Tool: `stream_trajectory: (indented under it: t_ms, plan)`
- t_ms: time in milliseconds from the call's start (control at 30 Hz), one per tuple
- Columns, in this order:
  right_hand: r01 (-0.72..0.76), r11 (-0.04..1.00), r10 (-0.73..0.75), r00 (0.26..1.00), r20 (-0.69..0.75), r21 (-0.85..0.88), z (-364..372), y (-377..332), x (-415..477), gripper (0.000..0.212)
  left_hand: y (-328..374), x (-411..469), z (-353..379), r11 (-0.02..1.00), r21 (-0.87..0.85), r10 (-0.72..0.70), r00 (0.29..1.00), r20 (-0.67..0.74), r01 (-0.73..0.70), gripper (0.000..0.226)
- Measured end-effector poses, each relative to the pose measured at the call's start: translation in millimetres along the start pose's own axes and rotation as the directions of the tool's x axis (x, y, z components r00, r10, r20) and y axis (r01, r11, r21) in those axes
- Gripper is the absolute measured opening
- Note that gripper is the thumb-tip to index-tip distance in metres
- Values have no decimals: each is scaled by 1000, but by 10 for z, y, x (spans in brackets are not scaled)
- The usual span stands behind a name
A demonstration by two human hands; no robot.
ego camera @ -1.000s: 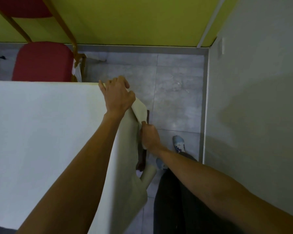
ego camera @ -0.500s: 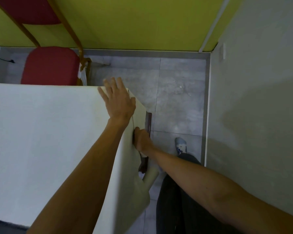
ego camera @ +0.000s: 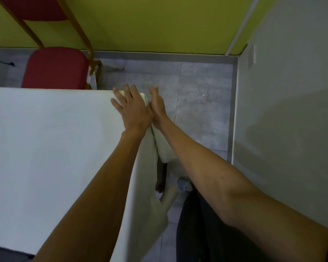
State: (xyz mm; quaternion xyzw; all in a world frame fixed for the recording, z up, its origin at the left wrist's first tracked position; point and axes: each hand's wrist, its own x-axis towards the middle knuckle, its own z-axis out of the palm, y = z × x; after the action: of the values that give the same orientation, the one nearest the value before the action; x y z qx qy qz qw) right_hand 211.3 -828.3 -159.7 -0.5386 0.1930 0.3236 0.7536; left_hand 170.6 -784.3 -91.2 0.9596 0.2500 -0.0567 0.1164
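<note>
R hand (ego camera: pixel 157 108) now up at cloth (ego camera: pixel 45 148) corner by L hand (ego camera: pixel 134 112); both hands flat.

Ahead of me a yellow-green wall (ego camera: pixel 159 21) meets the grey tiled floor (ego camera: pixel 203 110) along a grey skirting. A pale grey wall (ego camera: pixel 292 110) closes off my right, with a white strip (ego camera: pixel 241 25) running up near the corner. A red-padded chair (ego camera: pixel 55 67) with a wooden frame stands at my far left, in dim, even light.
</note>
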Motion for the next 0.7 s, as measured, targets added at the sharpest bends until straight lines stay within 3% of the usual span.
stream_trajectory:
  t_ms: [67, 167, 300, 433, 567, 700]
  plan:
    - [-39, 998, 37, 998, 43, 58, 9, 248, 150, 74, -10, 18, 23, 1000, -3, -1, 1000, -16, 1, 70]
    - [-69, 996, 69, 998, -2, -59, -58, 816, 509, 83, -27, 32, 44, 1000, 7, -8, 1000, -18, 8, 76]
    - [-80, 988, 72, 995, -63, -130, -76, 1220, 901, 79, -21, 39, 32, 1000, 12, -14, 1000, -20, 14, 86]
    - [-86, 996, 87, 995, -56, 24, -269, 1712, 1403, 91, -24, 20, 29, 1000, 21, 2, 1000, -26, -1, 86]
    - [-162, 986, 164, 985, -54, 39, -298, 1667, 1254, 99, -38, 36, 26, 1000, 19, 6, 1000, -12, -5, 80]
    - [-284, 958, 274, 950, -148, -48, -330, 1272, 757, 96, -42, 31, 39, 1000, 4, 26, 1000, -4, -26, 66]
